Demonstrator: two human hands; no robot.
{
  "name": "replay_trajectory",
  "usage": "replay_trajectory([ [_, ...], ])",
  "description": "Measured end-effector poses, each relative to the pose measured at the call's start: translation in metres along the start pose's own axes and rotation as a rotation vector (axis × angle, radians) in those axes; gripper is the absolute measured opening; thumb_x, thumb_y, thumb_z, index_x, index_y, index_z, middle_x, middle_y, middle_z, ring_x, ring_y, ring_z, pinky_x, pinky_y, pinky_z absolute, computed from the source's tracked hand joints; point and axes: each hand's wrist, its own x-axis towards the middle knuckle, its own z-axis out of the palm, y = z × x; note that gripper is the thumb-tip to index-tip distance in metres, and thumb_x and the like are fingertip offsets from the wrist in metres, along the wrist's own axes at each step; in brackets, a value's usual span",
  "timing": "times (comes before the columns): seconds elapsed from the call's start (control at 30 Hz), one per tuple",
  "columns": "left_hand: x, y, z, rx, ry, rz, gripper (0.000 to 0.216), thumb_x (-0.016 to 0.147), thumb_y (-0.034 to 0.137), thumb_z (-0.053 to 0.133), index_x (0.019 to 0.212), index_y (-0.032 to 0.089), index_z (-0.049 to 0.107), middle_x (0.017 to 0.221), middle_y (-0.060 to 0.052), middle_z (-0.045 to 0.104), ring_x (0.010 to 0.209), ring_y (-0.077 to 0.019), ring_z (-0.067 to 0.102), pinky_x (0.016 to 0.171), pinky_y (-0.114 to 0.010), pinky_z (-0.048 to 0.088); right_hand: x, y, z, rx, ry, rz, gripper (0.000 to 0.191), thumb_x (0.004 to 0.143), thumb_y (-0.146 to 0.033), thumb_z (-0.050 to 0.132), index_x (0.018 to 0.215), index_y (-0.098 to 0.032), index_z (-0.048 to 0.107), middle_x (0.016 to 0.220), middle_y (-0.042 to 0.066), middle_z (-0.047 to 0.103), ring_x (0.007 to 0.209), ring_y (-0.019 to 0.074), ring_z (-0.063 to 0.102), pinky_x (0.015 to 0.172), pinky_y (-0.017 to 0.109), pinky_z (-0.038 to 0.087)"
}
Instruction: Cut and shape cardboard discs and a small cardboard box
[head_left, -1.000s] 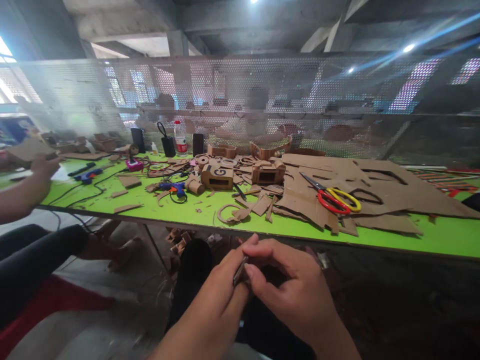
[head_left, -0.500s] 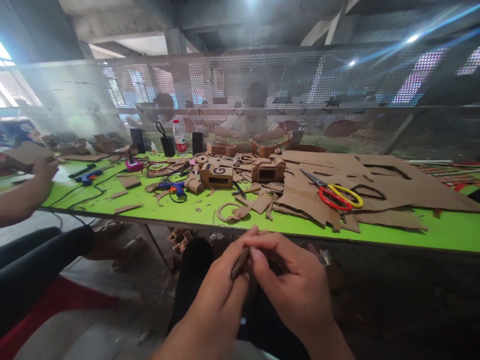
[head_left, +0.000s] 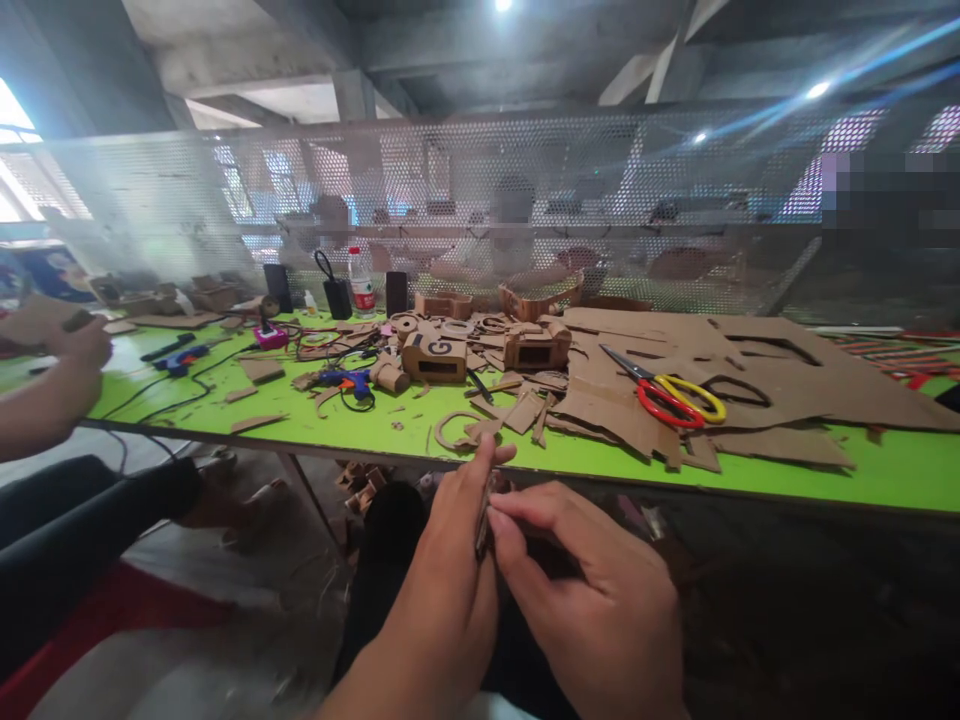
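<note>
Both of my hands meet low in the view, below the front edge of the green table (head_left: 360,425). My left hand (head_left: 450,570) and my right hand (head_left: 592,590) pinch a small thin cardboard piece (head_left: 484,510) held edge-on between their fingertips. Fingers of both hands are closed on it. Most of the piece is hidden by my fingers. Red and yellow scissors (head_left: 671,395) lie on cardboard sheets (head_left: 787,385) beyond my right hand.
Cardboard box models (head_left: 435,355) (head_left: 536,345), scraps, a blue glue gun (head_left: 346,379) and cables litter the table. Another person's arm (head_left: 52,385) and dark-clothed legs (head_left: 82,520) are at the left. A perforated metal screen (head_left: 525,200) stands behind the table. Bottles and dark boxes stand near it.
My hands have turned the cardboard piece more upright and shifted slightly. The view tilted a little. The other person's hand at the left moved slightly.
</note>
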Motion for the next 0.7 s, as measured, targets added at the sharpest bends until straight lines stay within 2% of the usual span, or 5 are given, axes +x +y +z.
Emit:
replay_trajectory([
  [0.1, -0.003, -0.004, 0.000, 0.036, 0.024, 0.030, 0.058, 0.103, 0.019, 0.040, 0.156, 0.040, 0.026, 0.158, -0.002, 0.043, 0.144, -0.0181, 0.041, 0.121, -0.039, 0.032, -0.002, -0.002, 0.003, -0.048, -0.012, -0.007, 0.017, 0.087, -0.008, 0.058, 0.075, -0.016, 0.067, 0.067, -0.002, 0.070, 0.061, 0.0069, 0.067, 0.065, 0.012, 0.052],
  [0.27, -0.006, -0.003, 0.002, -0.030, 0.019, -0.040, 0.052, 0.103, 0.026, 0.043, 0.153, 0.037, 0.036, 0.155, -0.002, 0.048, 0.143, -0.0185, 0.042, 0.121, -0.038, 0.033, -0.006, -0.003, 0.006, -0.108, 0.001, 0.000, 0.020, 0.085, -0.009, 0.052, 0.071, -0.016, 0.063, 0.062, -0.001, 0.063, 0.057, 0.0073, 0.062, 0.061, 0.013, 0.049],
  [0.47, -0.007, 0.005, 0.006, -0.300, 0.061, -0.196, 0.046, 0.100, 0.037, 0.052, 0.145, 0.030, 0.051, 0.146, -0.005, 0.059, 0.137, -0.0203, 0.051, 0.116, -0.033, 0.041, -0.009, 0.000, 0.005, -0.096, 0.000, 0.007, 0.017, 0.083, -0.011, 0.052, 0.069, -0.017, 0.059, 0.060, -0.002, 0.060, 0.059, 0.0076, 0.063, 0.065, 0.012, 0.050],
  [0.6, -0.005, 0.015, 0.007, -0.523, 0.061, -0.318, 0.043, 0.096, 0.042, 0.058, 0.138, 0.033, 0.059, 0.140, -0.002, 0.064, 0.132, -0.0186, 0.057, 0.110, -0.025, 0.045, -0.009, 0.001, 0.005, -0.109, 0.006, -0.008, 0.017, 0.082, -0.010, 0.051, 0.068, -0.017, 0.058, 0.061, -0.003, 0.060, 0.059, 0.0075, 0.062, 0.064, 0.013, 0.049],
  [0.7, -0.005, 0.018, 0.007, -0.656, 0.078, -0.388, 0.041, 0.092, 0.043, 0.065, 0.132, 0.036, 0.064, 0.139, -0.001, 0.064, 0.132, -0.0192, 0.056, 0.111, -0.024, 0.043, -0.010, 0.001, 0.005, -0.088, 0.000, -0.012, 0.017, 0.082, -0.011, 0.051, 0.067, -0.018, 0.056, 0.060, -0.003, 0.058, 0.057, 0.0071, 0.059, 0.057, 0.014, 0.046],
])
